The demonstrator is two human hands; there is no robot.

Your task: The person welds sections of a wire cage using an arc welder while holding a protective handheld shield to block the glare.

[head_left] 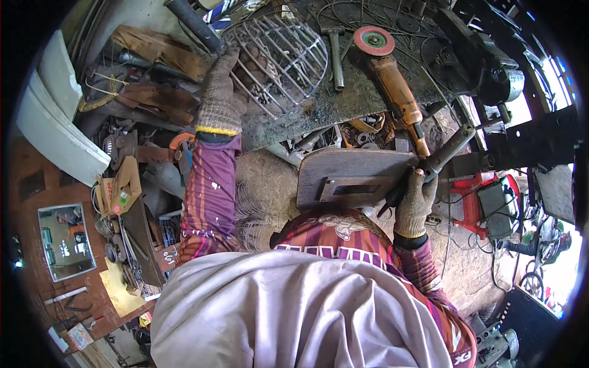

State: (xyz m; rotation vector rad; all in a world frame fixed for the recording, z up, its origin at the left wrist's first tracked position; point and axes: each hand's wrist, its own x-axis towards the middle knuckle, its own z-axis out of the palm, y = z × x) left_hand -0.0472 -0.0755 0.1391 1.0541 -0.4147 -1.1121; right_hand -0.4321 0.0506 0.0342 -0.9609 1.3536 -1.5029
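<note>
- Evidently a cluttered workshop; the floor [469,260] is rough, pale brown and dusty, with coils of thin wire [248,205] lying on it.
- Pale cloth [288,306], softly creased, spans the near side over a maroon striped shirt [368,236].
- Bench [359,101], far side: dark, gritty, scuffed top, its near edge worn.
- Brown board [73,189], left, flat and stained, bearing a rectangular glass panel [67,242] in a light frame.
- White panels [58,122], smooth and curved, far left.
- Welding shield [356,181], centre: dark flat board, rounded corners, framed rectangular window.
- Rod cage [285,61], on the far bench: bare metal rods, domed outline, open grid.
- Angle grinder [396,89], right of the cage: worn orange body, pink abrasive disc with green centre.
- Red plastic stool [475,182], right.
- Left hand [219,95], in a grey knitted glove with yellow cuff edging: closed on the cage's left edge.
- Right hand [416,199], similarly gloved: gripping a grey tubular handle [453,147] at the shield's right edge; whether it also holds the shield cannot be told.
- Hammer [336,58], metal-shafted, between cage and grinder.
- Cardboard box [123,186], left: printed, with a small green sticker.
- Shirt markings: white lettering, partly covered by the cloth.
</note>
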